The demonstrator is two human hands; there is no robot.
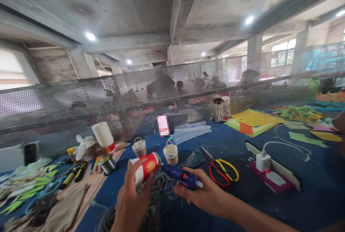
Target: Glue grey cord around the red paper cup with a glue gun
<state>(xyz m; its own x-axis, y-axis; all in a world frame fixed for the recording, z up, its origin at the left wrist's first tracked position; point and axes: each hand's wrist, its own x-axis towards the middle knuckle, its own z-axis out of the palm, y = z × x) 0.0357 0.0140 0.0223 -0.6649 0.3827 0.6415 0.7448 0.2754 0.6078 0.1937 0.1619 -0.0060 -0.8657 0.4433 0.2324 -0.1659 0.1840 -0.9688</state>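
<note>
My left hand (132, 199) is wrapped round a red and white paper cup (145, 167), held on its side above the blue table (309, 203). My right hand (203, 195) grips a blue glue gun (182, 177), whose nozzle points left and touches the cup's base. Grey cord (159, 189) lies in a loose heap just under both hands. Two small cord-covered baskets with handles (139, 147) (170, 153) stand a little beyond the cup.
Red and yellow scissors (222, 169) lie right of the gun. A white power strip with a plugged charger (269, 165) sits further right. Coloured paper sheets (253, 121), stacked cups (104, 137), pliers and green paper scraps (29, 181) crowd the table. A perforated metal screen (81, 106) closes off the back.
</note>
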